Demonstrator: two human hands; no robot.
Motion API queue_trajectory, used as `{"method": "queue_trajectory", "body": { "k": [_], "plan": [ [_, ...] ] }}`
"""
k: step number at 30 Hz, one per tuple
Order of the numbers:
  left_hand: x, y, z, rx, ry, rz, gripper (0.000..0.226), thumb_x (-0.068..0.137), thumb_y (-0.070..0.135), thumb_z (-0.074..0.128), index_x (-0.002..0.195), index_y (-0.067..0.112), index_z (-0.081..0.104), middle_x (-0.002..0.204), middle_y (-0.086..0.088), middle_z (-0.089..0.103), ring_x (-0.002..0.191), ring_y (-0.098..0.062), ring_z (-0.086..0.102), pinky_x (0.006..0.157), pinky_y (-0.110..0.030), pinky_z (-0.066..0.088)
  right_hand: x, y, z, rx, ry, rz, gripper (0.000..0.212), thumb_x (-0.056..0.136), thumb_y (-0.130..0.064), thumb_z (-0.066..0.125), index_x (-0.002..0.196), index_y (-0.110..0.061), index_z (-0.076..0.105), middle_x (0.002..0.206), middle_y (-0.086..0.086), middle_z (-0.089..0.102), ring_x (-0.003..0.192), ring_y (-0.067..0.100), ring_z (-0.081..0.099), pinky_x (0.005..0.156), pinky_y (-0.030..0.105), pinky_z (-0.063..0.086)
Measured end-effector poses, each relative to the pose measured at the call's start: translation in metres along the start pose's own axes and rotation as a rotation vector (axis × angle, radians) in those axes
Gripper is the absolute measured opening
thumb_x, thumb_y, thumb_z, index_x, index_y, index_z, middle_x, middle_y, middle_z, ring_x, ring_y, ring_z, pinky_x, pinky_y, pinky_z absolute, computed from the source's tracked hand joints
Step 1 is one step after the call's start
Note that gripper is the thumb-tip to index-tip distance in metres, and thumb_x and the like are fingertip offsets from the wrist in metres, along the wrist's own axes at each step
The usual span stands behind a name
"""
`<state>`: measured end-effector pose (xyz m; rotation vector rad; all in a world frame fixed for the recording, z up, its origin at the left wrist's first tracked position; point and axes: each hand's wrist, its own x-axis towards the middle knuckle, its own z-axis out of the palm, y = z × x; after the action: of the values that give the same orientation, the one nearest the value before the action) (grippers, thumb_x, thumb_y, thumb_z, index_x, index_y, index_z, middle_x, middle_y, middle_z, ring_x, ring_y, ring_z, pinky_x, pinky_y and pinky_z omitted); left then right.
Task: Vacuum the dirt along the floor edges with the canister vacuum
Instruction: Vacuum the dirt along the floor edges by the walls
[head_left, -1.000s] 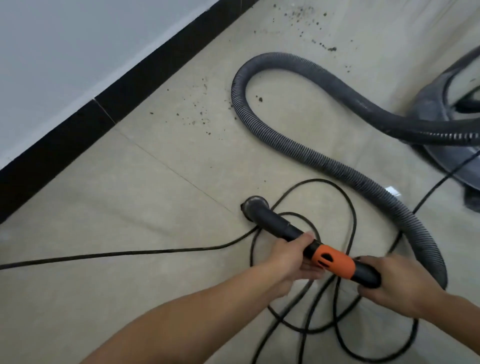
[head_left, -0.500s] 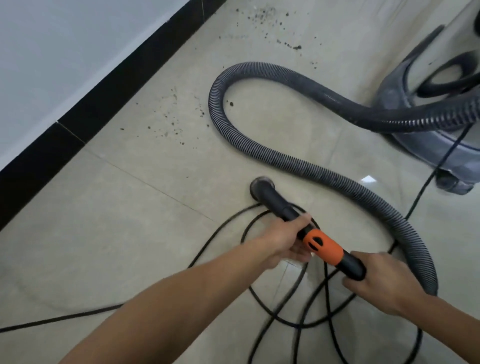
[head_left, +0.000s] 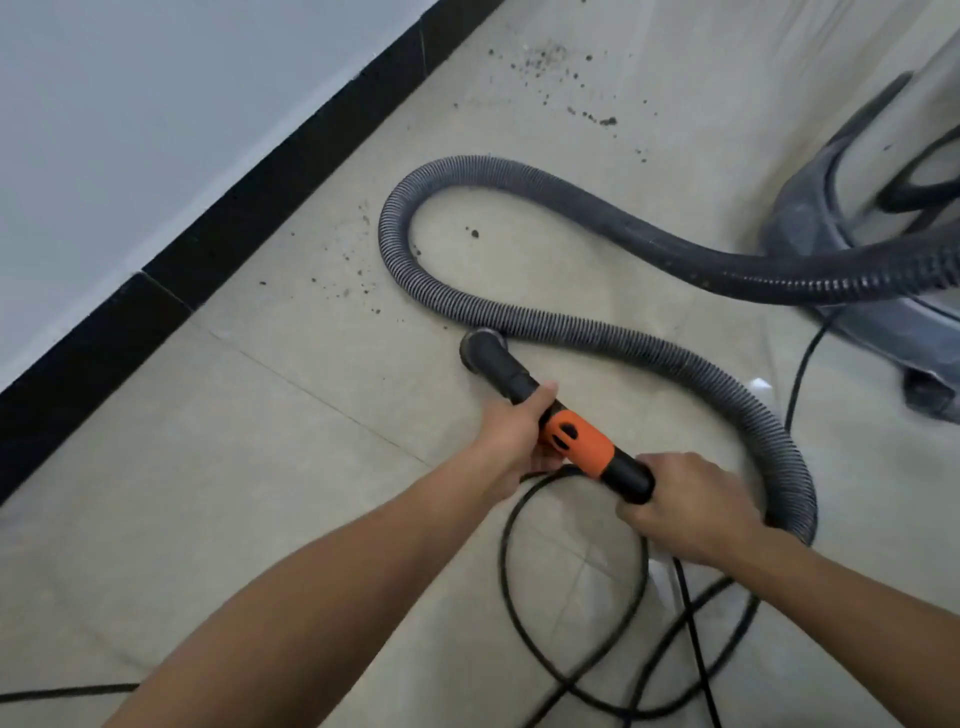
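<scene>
Canister vacuum stands well off the black skirting, its ribbed hose looping toward it. Your left hand and right hand, fingers curled round the wand, have pushed the nozzle nearer the skirting, so the dirt comes within reach.

Soft, even light fills the frame, brightest on the floor tiles at upper right. Shadows are faint. 1 small white glare patch sits on the tile at mid right. Motion blur smears the power cord at the bottom and the canister vacuum at the right edge.
</scene>
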<state>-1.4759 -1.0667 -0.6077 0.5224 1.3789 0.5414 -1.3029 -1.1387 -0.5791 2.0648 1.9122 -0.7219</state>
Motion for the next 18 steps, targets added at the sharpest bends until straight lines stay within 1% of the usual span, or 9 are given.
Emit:
{"method": "queue_trajectory", "body": {
  "k": [1, 4, 6, 8, 10, 12, 14, 15, 18],
  "plan": [
    [0.013, 0.014, -0.002, 0.005, 0.040, 0.031, 0.044, 0.091, 0.042, 0.062, 0.113, 0.004, 0.054, 0.073, -0.009, 0.061, 0.050, -0.019, 0.057, 0.043, -0.026, 0.049, 0.015, -0.010, -0.006, 0.024, 0.038, 0.007, 0.019, 0.076, -0.045, 0.062, 0.084, -0.028, 0.058, 0.074, -0.007, 0.061, 0.071, 0.017, 0.059, 0.056, 0.028, 0.038],
    [0.035, 0.043, -0.006, 0.063, 0.129, 0.088, 0.040, 0.095, 0.043, 0.055, 0.099, 0.004, 0.055, 0.070, -0.010, 0.058, 0.054, -0.021, 0.055, 0.047, -0.029, 0.047, 0.049, -0.035, -0.019, 0.086, 0.123, 0.009, 0.019, 0.075, -0.042, 0.063, 0.086, -0.027, 0.060, 0.073, -0.005, 0.061, 0.068, 0.018, 0.060, 0.060, 0.028, 0.045],
    [0.038, 0.051, -0.009, 0.112, 0.151, 0.088, 0.038, 0.097, 0.042, 0.052, 0.095, 0.004, 0.056, 0.069, -0.011, 0.056, 0.055, -0.023, 0.053, 0.049, -0.030, 0.046, 0.056, -0.039, -0.018, 0.144, 0.121, 0.000, 0.019, 0.074, -0.041, 0.063, 0.087, -0.027, 0.060, 0.072, -0.005, 0.060, 0.066, 0.017, 0.059, 0.059, 0.028, 0.045],
    [0.030, 0.050, -0.016, 0.164, 0.131, 0.046, 0.036, 0.096, 0.039, 0.055, 0.099, 0.003, 0.056, 0.069, -0.010, 0.055, 0.052, -0.021, 0.051, 0.047, -0.028, 0.044, 0.050, -0.034, -0.013, 0.140, 0.065, -0.044, 0.019, 0.075, -0.041, 0.063, 0.088, -0.027, 0.059, 0.074, -0.007, 0.059, 0.068, 0.018, 0.059, 0.060, 0.029, 0.044],
    [0.015, 0.044, -0.025, 0.206, 0.070, -0.030, 0.035, 0.095, 0.038, 0.057, 0.102, 0.003, 0.057, 0.071, -0.011, 0.057, 0.052, -0.019, 0.051, 0.047, -0.025, 0.043, 0.041, -0.022, -0.007, 0.086, 0.018, -0.112, 0.019, 0.078, -0.043, 0.060, 0.090, -0.029, 0.058, 0.079, -0.006, 0.060, 0.075, 0.020, 0.060, 0.065, 0.030, 0.044],
    [-0.002, 0.036, -0.033, 0.224, 0.046, -0.095, 0.040, 0.096, 0.039, 0.055, 0.108, 0.001, 0.058, 0.075, -0.011, 0.061, 0.054, -0.019, 0.052, 0.049, -0.025, 0.044, 0.038, -0.014, -0.007, 0.045, -0.005, -0.177, 0.019, 0.080, -0.044, 0.056, 0.092, -0.030, 0.056, 0.084, -0.005, 0.059, 0.080, 0.021, 0.061, 0.066, 0.030, 0.042],
    [-0.014, 0.032, -0.037, 0.222, 0.088, -0.123, 0.047, 0.097, 0.040, 0.053, 0.117, -0.003, 0.056, 0.077, -0.012, 0.064, 0.055, -0.019, 0.055, 0.049, -0.025, 0.045, 0.036, -0.015, -0.013, 0.021, -0.041, -0.233, 0.021, 0.081, -0.044, 0.054, 0.096, -0.030, 0.057, 0.085, -0.005, 0.057, 0.083, 0.021, 0.062, 0.066, 0.029, 0.039],
    [-0.017, 0.033, -0.038, 0.221, 0.122, -0.134, 0.049, 0.098, 0.040, 0.052, 0.121, -0.004, 0.054, 0.078, -0.013, 0.065, 0.054, -0.019, 0.055, 0.049, -0.025, 0.045, 0.036, -0.019, -0.016, 0.014, -0.058, -0.256, 0.023, 0.081, -0.044, 0.054, 0.098, -0.030, 0.058, 0.087, -0.005, 0.059, 0.086, 0.021, 0.063, 0.066, 0.029, 0.038],
    [-0.013, 0.046, -0.045, 0.215, 0.206, -0.141, 0.050, 0.097, 0.040, 0.052, 0.124, -0.003, 0.050, 0.083, -0.014, 0.064, 0.053, -0.020, 0.057, 0.049, -0.026, 0.047, 0.048, -0.036, -0.024, 0.030, -0.071, -0.284, 0.025, 0.080, -0.042, 0.055, 0.101, -0.030, 0.060, 0.096, -0.003, 0.066, 0.090, 0.020, 0.064, 0.067, 0.029, 0.039]
  ]
}}
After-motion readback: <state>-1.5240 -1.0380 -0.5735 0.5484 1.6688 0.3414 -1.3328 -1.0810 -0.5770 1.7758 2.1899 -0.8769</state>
